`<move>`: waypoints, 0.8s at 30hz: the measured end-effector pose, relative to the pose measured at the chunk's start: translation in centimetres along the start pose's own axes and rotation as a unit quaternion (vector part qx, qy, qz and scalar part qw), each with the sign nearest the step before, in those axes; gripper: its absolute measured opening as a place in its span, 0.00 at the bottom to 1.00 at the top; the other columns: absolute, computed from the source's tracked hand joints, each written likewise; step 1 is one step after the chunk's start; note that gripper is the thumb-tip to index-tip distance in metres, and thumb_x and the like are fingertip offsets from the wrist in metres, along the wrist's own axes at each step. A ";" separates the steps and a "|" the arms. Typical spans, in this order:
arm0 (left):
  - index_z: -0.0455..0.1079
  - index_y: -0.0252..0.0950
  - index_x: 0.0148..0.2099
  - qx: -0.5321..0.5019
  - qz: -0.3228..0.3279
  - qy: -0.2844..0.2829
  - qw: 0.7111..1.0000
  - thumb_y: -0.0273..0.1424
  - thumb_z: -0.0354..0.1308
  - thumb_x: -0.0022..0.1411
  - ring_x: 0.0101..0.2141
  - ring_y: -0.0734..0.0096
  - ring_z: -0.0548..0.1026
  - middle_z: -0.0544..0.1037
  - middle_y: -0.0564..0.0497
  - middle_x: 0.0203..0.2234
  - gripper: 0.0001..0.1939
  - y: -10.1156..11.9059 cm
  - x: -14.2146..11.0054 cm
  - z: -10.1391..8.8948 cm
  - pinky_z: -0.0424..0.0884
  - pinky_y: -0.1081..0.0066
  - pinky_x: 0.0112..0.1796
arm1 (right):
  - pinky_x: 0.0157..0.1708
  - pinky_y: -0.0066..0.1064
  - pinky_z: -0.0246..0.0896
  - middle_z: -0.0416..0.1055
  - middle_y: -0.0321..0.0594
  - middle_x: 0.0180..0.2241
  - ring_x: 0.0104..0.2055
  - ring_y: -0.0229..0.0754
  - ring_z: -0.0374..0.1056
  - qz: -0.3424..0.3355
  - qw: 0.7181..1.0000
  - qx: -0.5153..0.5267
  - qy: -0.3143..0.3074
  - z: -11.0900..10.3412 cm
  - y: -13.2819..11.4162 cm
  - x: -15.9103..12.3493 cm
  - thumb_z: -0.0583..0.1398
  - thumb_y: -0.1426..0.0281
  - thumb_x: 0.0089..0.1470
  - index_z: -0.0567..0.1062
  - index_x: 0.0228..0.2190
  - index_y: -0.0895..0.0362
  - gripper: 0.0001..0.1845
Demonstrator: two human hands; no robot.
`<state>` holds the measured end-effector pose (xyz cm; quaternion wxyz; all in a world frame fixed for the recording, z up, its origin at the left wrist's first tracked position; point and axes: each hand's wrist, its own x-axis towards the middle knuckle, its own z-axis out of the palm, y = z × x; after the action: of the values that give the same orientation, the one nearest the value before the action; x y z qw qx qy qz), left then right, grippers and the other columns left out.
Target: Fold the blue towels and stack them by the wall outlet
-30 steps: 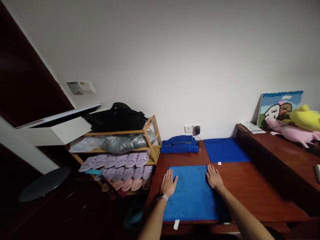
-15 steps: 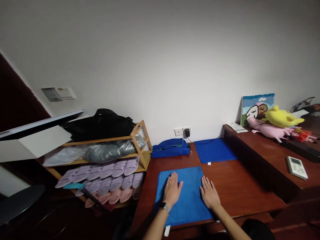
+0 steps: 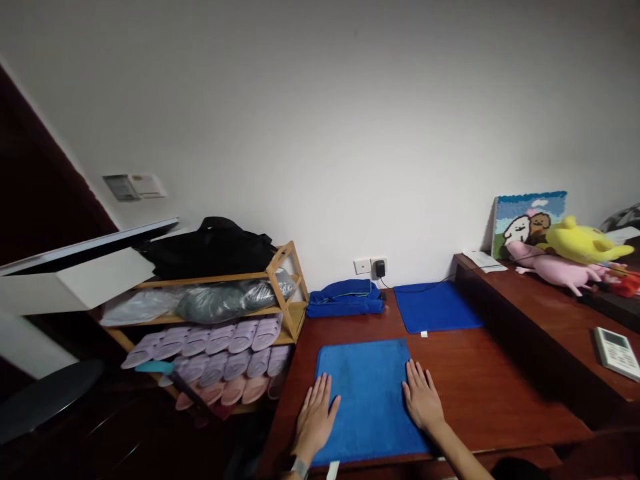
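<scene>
A blue cloth (image 3: 370,400) lies spread flat on the brown wooden table (image 3: 490,380), with a white tag at its near edge. My left hand (image 3: 317,412) rests palm down across the cloth's left edge, fingers stretched out. On the opposite edge lies my right hand (image 3: 421,395), also flat with its fingers a little apart. Neither hand grips anything. Behind, a second blue cloth (image 3: 435,307) lies flat near the wall, and a pile of folded blue cloths (image 3: 345,298) sits to its left.
Left of the table stands a wooden rack (image 3: 284,287) with purple slippers (image 3: 217,339) and a black bag (image 3: 215,248) on top. A raised desk section on the right carries plush toys (image 3: 583,241) and a white remote-like device (image 3: 617,352). A charger (image 3: 381,268) is plugged into the wall.
My left hand has moved from the cloth's inner area left and nearer to me, onto its left edge. My right hand stays at the right edge. The view has shifted slightly.
</scene>
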<state>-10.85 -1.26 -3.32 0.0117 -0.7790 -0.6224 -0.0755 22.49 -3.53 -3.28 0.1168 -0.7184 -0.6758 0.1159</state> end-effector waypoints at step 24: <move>0.43 0.39 0.75 -0.006 -0.015 0.001 1.000 0.51 0.37 0.74 0.71 0.62 0.51 0.50 0.51 0.73 0.35 -4.4 -0.5 0.3 0.54 0.53 0.68 | 0.70 0.53 0.35 0.45 0.41 0.74 0.74 0.59 0.41 0.080 0.989 -0.124 0.020 -4.0 9.7 11.7 0.43 0.53 0.67 0.51 0.71 0.47 0.34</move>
<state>-15.21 -0.74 -4.05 0.0064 -0.7694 -0.6337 -0.0803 33.63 7.52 -2.70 0.0304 -0.7810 -0.6233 0.0261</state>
